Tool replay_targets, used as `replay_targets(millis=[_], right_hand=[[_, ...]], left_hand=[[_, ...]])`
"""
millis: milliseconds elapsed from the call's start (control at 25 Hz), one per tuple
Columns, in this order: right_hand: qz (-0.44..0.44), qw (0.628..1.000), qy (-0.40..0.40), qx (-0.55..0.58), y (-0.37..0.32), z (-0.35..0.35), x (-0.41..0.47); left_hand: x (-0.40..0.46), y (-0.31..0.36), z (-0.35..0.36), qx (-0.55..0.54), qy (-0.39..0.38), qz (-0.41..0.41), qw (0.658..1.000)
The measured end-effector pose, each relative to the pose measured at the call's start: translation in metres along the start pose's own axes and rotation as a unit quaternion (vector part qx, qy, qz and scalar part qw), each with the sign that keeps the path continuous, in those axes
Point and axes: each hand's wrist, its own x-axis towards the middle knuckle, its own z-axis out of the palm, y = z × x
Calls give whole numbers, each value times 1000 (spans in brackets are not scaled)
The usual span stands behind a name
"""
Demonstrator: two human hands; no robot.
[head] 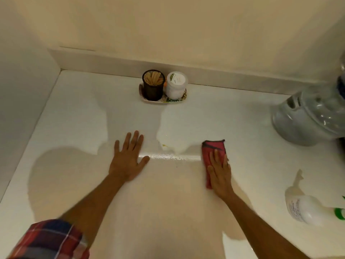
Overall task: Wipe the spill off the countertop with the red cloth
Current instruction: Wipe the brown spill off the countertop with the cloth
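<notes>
My right hand (220, 172) lies flat, fingers spread, pinning the red cloth (212, 153) — soft, limp, likely to bunch — while my left hand (128, 159) rests open on the countertop (74, 118).

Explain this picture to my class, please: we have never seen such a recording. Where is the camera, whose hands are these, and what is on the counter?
There is no machine here. A person wears a wide-angle camera on the head, looking forward and down, so you see that person's own arms.

The left hand lies flat and open on the white countertop, holding nothing. The right hand presses flat on the red cloth.

Between the hands runs a wet, shiny streak, with a small yellowish spot just beyond it.

At the back wall a small tray carries a dark cup of wooden sticks and a white lidded jar. At the right edge are a white spray bottle lying on its side, and a grey appliance, partly out of view.
</notes>
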Motion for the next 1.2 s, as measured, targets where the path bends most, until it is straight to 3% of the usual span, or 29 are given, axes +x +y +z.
replay_targets(millis=[120, 240, 360, 600, 800, 1000, 1200], right_hand=[[145, 989, 26, -23, -57, 22, -22], [166, 986, 26, -22, -120, 44, 5], [93, 995, 12, -21, -160, 63, 61], [-178, 981, -69, -48, -219, 78, 81], [-241, 964, -98, -59, -167, 61, 12], [-98, 987, -84, -99, -57, 10, -50], [68, 990, -41, -119, 22, -27, -29]], left_hand=[[0, 1, 0, -3, 7, -3, 1000], [1, -1, 3, 2, 1, 0, 1000], [2, -2, 4, -7, 0, 2, 1000], [2, -5, 4, -101, 42, -20, 994], [-4, -4, 1, -86, 31, -2, 996], [-39, 4, 10, -35, 1, -1, 999], [-49, 9, 10, -28, -5, -22, 999]])
